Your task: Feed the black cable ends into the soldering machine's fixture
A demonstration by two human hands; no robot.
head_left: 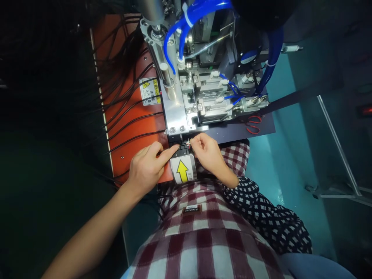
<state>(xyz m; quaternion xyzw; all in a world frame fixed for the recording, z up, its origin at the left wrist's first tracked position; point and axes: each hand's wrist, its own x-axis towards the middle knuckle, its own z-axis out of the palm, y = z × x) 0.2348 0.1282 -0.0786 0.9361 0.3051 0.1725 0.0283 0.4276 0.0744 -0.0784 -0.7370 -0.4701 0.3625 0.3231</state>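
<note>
My left hand [147,166] reaches in from the lower left. Its index finger is stretched out, the tip resting on a small black fixture [183,150] at the front of the machine; the other fingers are bent, and nothing shows in them. On the fixture's right side, my right hand [207,152] pinches thumb and index finger together at thin reddish and pale wire ends [188,145]. Their exact shape is too small to make out. Just above both hands sits a metal plate [176,116] with bolts. A white label with a yellow arrow [183,170] lies below the fixture.
Several black cables [130,123] run across the orange panel [116,104] on the left. Pneumatic cylinders [213,110] and blue hoses [200,7] fill the space behind the hands. Red-handled scissors [254,124] lie on the dark plate [232,133] at right.
</note>
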